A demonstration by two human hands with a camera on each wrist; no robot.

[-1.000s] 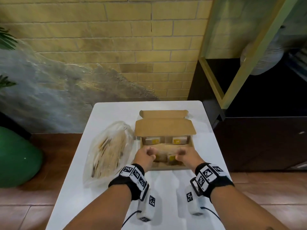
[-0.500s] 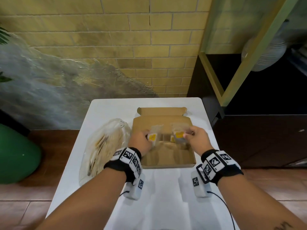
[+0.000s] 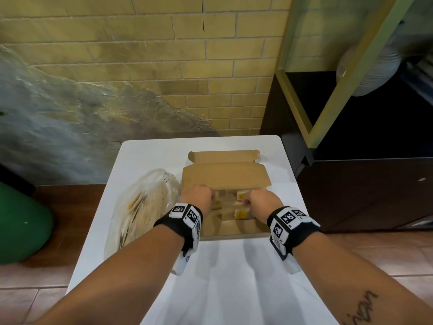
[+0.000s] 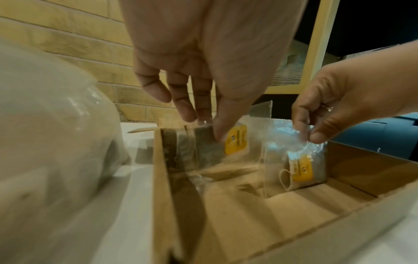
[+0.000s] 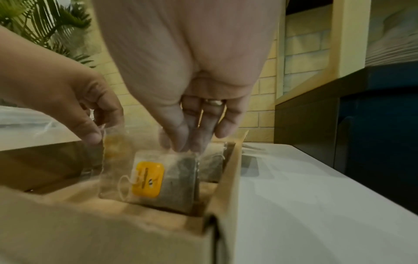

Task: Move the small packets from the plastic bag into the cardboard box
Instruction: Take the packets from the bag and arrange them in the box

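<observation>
An open cardboard box (image 3: 234,236) sits mid-table with its lid flap (image 3: 225,177) folded back. Left of it lies the clear plastic bag (image 3: 143,207), still bulging with packets. My left hand (image 4: 204,125) pinches the top of a clear packet with a yellow label (image 4: 235,141), holding it upright by the box's left wall. My right hand (image 5: 181,144) pinches another yellow-labelled packet (image 5: 158,180), whose bottom rests on the box floor near the right wall. Behind that one stands a further packet (image 5: 212,164).
The white table (image 3: 234,289) is narrow, and its edges run close to the bag and the box. A dark cabinet (image 3: 363,191) stands to the right and a green rounded object (image 3: 21,224) on the floor to the left. A brick wall lies beyond.
Both hands rose from the near part of the box with a packet each, moved toward the far side, and have now lowered the packets into the box.
</observation>
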